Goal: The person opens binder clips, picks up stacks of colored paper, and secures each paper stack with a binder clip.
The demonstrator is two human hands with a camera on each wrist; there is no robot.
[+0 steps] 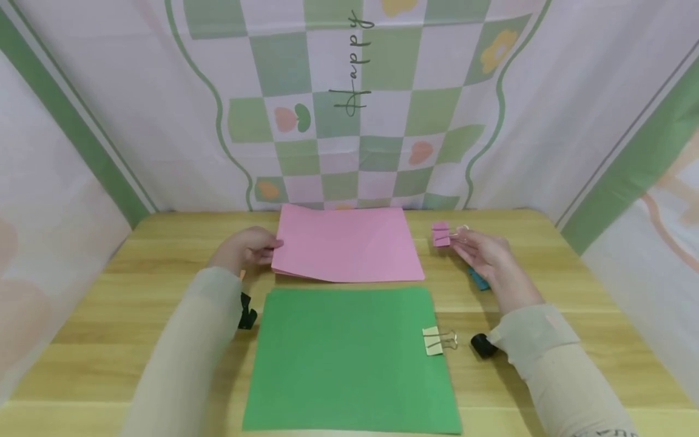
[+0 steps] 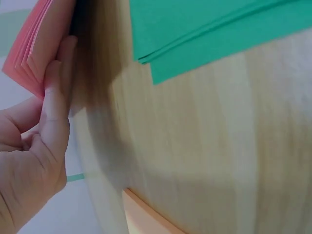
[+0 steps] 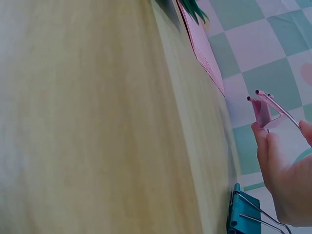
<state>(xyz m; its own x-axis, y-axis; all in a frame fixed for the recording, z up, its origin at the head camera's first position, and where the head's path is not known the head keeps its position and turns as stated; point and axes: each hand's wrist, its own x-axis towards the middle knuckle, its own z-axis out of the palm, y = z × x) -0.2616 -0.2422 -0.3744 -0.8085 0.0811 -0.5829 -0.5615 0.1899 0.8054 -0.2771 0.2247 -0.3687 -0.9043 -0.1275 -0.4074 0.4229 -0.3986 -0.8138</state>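
A stack of pink paper [image 1: 349,246] lies at the back of the table, its left end lifted a little. My left hand [image 1: 252,247] pinches that end between thumb and fingers; the left wrist view shows the pink sheets [image 2: 36,51] fanned apart at the edge. To the right of the stack, my right hand [image 1: 488,252] holds a pink binder clip [image 1: 440,234] by its wire handles, apart from the paper. In the right wrist view the clip's lips [image 3: 258,100] stand apart. Below this hand a teal binder clip [image 1: 479,278] lies on the table.
Nearer the front is a stack of green paper [image 1: 349,358] with a pale yellow binder clip [image 1: 432,342] on its right edge. Something flat and orange [image 2: 148,214] lies on the wooden table [image 1: 595,358] by the left arm. A patterned curtain [image 1: 333,121] hangs behind.
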